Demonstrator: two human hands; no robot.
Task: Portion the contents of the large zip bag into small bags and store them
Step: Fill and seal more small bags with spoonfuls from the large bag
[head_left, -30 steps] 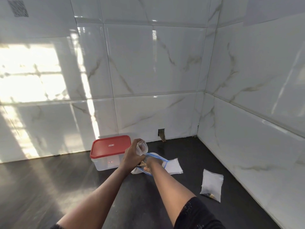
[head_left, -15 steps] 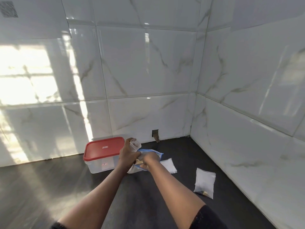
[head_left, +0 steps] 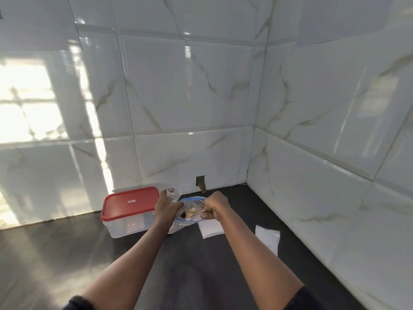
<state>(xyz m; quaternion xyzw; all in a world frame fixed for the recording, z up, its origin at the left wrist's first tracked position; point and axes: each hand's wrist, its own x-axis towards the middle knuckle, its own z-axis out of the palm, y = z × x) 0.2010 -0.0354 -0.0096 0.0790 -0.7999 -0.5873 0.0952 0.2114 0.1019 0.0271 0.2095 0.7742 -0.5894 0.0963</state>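
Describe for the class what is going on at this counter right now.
A person is portioning out of a large zip bag, whose blue-rimmed mouth is open. The left hand grips a small clear bag above it. The right hand holds a wooden spoon, something dark in its bowl, at the bag's mouth. Two small bags lie on the dark counter to the right. A red-lidded container stands closed on the left.

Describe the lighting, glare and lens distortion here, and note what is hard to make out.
Head view: sunlight blows the left wall tiles out to white glare; the dark counter shows a soft sheen; the wide lens bows grout lines; contents of the large zip bag, between left hand and right hand, are too small to identify.
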